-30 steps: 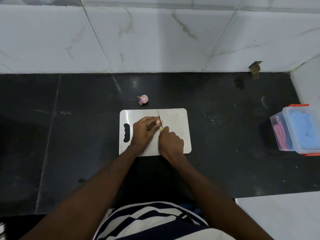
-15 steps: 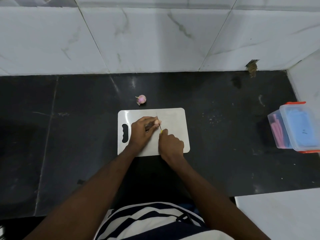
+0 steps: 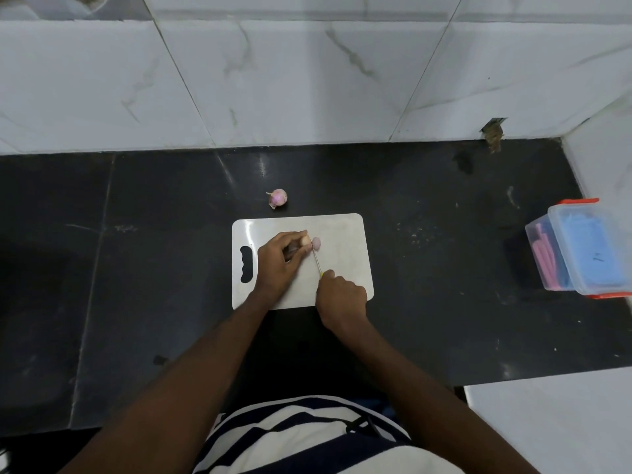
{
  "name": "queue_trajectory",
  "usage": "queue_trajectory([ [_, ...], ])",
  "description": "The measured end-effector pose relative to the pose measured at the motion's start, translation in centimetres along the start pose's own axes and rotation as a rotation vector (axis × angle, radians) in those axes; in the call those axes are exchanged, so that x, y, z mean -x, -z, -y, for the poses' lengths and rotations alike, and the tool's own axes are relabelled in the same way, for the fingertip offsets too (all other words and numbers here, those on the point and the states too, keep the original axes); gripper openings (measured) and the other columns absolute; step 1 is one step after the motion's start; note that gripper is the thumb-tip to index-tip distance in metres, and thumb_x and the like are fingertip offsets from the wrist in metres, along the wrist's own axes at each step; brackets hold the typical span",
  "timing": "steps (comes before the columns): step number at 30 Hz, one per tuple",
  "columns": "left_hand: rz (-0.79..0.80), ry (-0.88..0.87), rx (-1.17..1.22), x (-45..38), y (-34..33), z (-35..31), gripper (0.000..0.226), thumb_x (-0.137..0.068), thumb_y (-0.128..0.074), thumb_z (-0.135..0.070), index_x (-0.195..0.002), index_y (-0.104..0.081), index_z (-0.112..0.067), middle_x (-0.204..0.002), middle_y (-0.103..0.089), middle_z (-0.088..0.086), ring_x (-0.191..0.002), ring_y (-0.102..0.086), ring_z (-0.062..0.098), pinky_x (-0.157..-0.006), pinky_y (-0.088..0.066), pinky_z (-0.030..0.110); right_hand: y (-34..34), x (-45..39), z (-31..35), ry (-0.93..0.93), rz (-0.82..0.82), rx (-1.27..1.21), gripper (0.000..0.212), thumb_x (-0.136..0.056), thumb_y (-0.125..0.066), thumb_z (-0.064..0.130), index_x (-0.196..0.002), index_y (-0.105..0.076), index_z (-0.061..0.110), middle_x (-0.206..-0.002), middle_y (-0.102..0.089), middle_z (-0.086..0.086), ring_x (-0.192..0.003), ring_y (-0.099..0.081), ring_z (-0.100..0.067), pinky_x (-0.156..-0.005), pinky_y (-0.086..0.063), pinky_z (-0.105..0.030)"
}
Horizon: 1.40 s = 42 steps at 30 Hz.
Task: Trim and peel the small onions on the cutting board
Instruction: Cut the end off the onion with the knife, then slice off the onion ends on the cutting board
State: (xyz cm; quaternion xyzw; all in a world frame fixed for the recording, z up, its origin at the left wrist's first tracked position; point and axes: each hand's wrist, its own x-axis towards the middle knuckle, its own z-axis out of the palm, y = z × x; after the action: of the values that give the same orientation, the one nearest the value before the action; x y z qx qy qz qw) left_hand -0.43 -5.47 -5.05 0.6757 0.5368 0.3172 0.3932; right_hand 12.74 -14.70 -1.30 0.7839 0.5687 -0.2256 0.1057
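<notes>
Two hands over the white cutting board [image 3: 342, 234] on the black counter [image 3: 444, 268]: right hand [image 3: 342, 297] fisted around a knife [image 3: 317, 262] with a yellow-tipped handle, blade running up-left to a small pinkish onion piece [image 3: 316, 243] mid-board; left hand [image 3: 278, 260] curled just left of the blade, fingertips pinched on something pale, mostly hidden, can't tell what. One unpeeled small onion [image 3: 278, 198] sits off the board just beyond its far edge, nothing between them. Clear plastic box [image 3: 581, 248] with orange clips, pink and blue contents, well apart at the right counter edge; marble tile wall [image 3: 307, 80] behind.
</notes>
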Motion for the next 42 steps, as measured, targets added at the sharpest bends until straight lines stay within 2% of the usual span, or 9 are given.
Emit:
queue_trajectory([
  [4, 0.036, -0.037, -0.02, -0.1, 0.4, 0.0, 0.03, -0.098, -0.082, -0.024, -0.128, -0.078, -0.02, -0.122, -0.076, -0.009, -0.108, -0.073, 0.008, -0.091, -0.064, 0.032, -0.4, 1.0, -0.6, -0.005, 0.0, 0.0, 0.014, -0.103, -0.049, 0.017, -0.117, -0.052, 0.015, -0.106, -0.073, -0.005, -0.094, -0.073, -0.029, -0.069, -0.038, -0.036],
  [7, 0.06, -0.082, -0.112, 0.1, 1.0, 0.0, 0.031, -0.097, -0.082, -0.027, -0.126, -0.075, -0.018, -0.12, -0.074, -0.01, -0.105, -0.069, 0.013, -0.084, -0.062, 0.025, -0.4, 1.3, -0.8, -0.01, 0.002, -0.005, 0.013, -0.104, -0.049, 0.018, -0.117, -0.051, 0.016, -0.105, -0.072, -0.004, -0.093, -0.073, -0.028, -0.069, -0.038, -0.036],
  [11, 0.077, -0.138, -0.205, 0.0, 2.0, 1.1, 0.035, -0.096, -0.082, -0.021, -0.13, -0.075, -0.017, -0.115, -0.068, -0.002, -0.09, -0.065, 0.006, -0.078, -0.057, 0.02, -0.3, 1.4, -0.6, 0.0, 0.006, 0.022, 0.016, -0.103, -0.05, 0.016, -0.118, -0.051, 0.015, -0.106, -0.072, -0.004, -0.094, -0.074, -0.028, -0.068, -0.039, -0.035],
  [14, 0.115, -0.151, -0.239, 0.2, 2.3, 1.4, 0.041, -0.092, -0.082, -0.015, -0.132, -0.076, -0.018, -0.116, -0.064, -0.001, -0.092, -0.064, 0.008, -0.078, -0.058, 0.022, -0.3, 1.5, -0.7, -0.001, -0.002, 0.03, 0.016, -0.103, -0.048, 0.015, -0.118, -0.051, 0.015, -0.105, -0.073, -0.004, -0.094, -0.074, -0.028, -0.068, -0.039, -0.035],
  [22, 0.052, -0.134, -0.187, 0.9, 1.9, 0.5, 0.031, -0.092, -0.087, -0.02, -0.121, -0.079, -0.015, -0.116, -0.069, 0.0, -0.095, -0.061, -0.003, -0.084, -0.05, 0.002, -0.9, 2.1, -1.5, 0.006, -0.123, -0.055, 0.028, -0.114, -0.03, 0.034, -0.127, -0.046, 0.015, -0.1, -0.072, -0.004, -0.085, -0.073, -0.028, -0.064, -0.039, -0.035],
  [28, 0.053, -0.1, -0.008, 1.4, 1.1, -0.8, 0.022, -0.093, -0.088, -0.028, -0.113, -0.077, -0.023, -0.116, -0.076, -0.018, -0.105, -0.071, 0.01, -0.081, -0.06, 0.026, 0.0, 2.6, -1.6, -0.011, -0.182, -0.163, 0.04, -0.115, -0.023, 0.045, -0.137, -0.043, 0.018, -0.104, -0.073, -0.009, -0.09, -0.073, -0.031, -0.069, -0.041, -0.039],
  [32, 0.107, -0.058, 0.03, 1.6, 0.9, -0.2, 0.026, -0.097, -0.083, -0.024, -0.122, -0.077, -0.024, -0.119, -0.077, -0.013, -0.104, -0.072, 0.013, -0.087, -0.061, 0.033, 0.5, 2.3, -1.3, -0.006, -0.192, -0.134, 0.04, -0.115, -0.025, 0.044, -0.135, -0.044, 0.016, -0.106, -0.072, -0.012, -0.09, -0.072, -0.035, -0.068, -0.039, -0.04],
  [35, 0.122, -0.118, -0.011, 1.8, 1.3, -0.1, 0.026, -0.101, -0.08, -0.022, -0.126, -0.079, -0.019, -0.124, -0.076, -0.011, -0.116, -0.07, 0.001, -0.1, -0.058, 0.024, 0.6, 1.9, -0.8, -0.002, -0.16, -0.143, 0.04, -0.115, -0.025, 0.043, -0.132, -0.046, 0.015, -0.108, -0.071, -0.013, -0.092, -0.071, -0.036, -0.069, -0.039, -0.041],
  [42, 0.045, -0.184, -0.087, 1.9, 1.8, 0.2, 0.027, -0.096, -0.085, -0.02, -0.122, -0.082, -0.014, -0.121, -0.077, -0.003, -0.111, -0.068, -0.008, -0.095, -0.056, 0.012, 0.0, 1.8, 0.6, 0.036, -0.169, -0.115, 0.037, -0.115, -0.027, 0.042, -0.122, -0.051, 0.014, -0.107, -0.071, -0.012, -0.093, -0.072, -0.036, -0.067, -0.037, -0.041],
])
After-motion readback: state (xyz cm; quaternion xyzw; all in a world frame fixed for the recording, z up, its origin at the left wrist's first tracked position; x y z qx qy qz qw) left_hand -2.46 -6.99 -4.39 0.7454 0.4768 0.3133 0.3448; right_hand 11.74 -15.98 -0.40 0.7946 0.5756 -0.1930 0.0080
